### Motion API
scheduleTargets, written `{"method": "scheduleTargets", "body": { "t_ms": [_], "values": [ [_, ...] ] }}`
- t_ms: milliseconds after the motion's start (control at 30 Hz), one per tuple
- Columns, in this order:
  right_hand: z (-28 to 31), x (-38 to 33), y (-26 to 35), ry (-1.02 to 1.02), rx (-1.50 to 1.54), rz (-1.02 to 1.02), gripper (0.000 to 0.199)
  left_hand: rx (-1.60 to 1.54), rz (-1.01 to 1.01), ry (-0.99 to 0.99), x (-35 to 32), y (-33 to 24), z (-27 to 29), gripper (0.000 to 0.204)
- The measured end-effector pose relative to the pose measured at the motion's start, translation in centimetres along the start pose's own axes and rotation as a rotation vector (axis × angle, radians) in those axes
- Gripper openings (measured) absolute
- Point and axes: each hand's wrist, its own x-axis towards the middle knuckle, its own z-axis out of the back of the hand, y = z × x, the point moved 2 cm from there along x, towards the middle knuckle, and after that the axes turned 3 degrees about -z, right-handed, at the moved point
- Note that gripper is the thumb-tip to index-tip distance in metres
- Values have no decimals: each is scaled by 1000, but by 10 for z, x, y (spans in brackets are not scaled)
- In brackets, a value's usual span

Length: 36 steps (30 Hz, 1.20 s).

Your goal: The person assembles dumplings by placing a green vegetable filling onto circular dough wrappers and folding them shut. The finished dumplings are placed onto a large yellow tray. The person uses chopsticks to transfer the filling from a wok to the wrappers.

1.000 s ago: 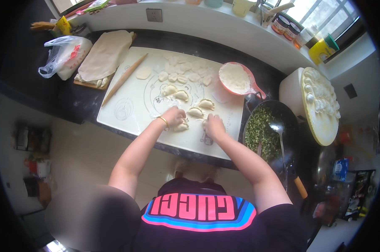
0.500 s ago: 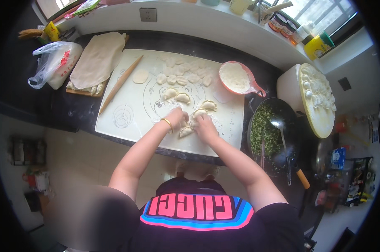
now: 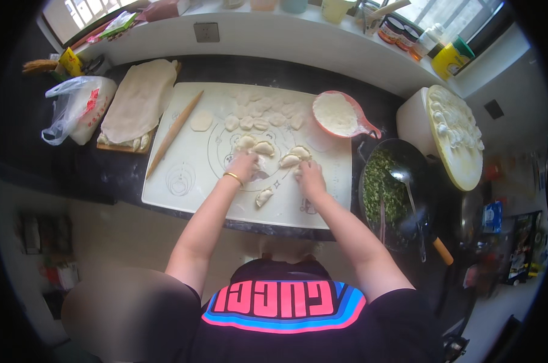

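On the white pastry mat (image 3: 165, 160), my left hand (image 3: 243, 166) has its fingers curled down just in front of two folded dumplings, a left one (image 3: 245, 142) and a right one (image 3: 264, 148). What lies under those fingers is mostly hidden. My right hand (image 3: 311, 179) is closed on a pale dumpling (image 3: 298, 172), only part of which shows. Just beyond it two more dumplings (image 3: 290, 161) lie together. A single dumpling (image 3: 263, 197) rests nearer the mat's front edge, between my forearms and apart from both hands.
Several round wrappers (image 3: 260, 111) spread across the mat's far side. A rolling pin (image 3: 176, 133) lies at left, near a dough sheet (image 3: 137, 100) and plastic bag (image 3: 89, 106). At right stand a flour colander (image 3: 335, 114), a pan of green filling (image 3: 384, 187) and a dumpling-covered lid (image 3: 455, 139).
My hands, close together before, have moved apart: the left slightly left, the right to the right. The single near dumpling now lies uncovered. The whole view has shifted slightly.
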Motion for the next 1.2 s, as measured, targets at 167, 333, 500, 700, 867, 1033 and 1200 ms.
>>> {"method": "scheduleTargets", "body": {
  "t_ms": [167,333,500,700,867,1033,1200],
  "values": [
    [-5,-23,1,83,25,-44,31,63,-100,100,-2,-19,-18,28],
    [25,-18,-23,319,1208,-662,30,-844,203,240,13,-40,4,30],
    [110,-51,-27,490,1481,-446,32,-980,152,606,22,-105,7,34],
    [210,-80,-77,261,1325,-234,28,-700,4,785,42,-215,5,39],
    [337,-106,-183,-44,1191,-268,22,-622,-187,765,68,-322,-2,34],
    [437,-124,-342,-386,1015,-490,39,-535,-375,571,122,-437,-30,36],
    [461,-108,-433,-372,878,-506,39,-138,-548,220,185,-506,-55,27]
  ]
}}
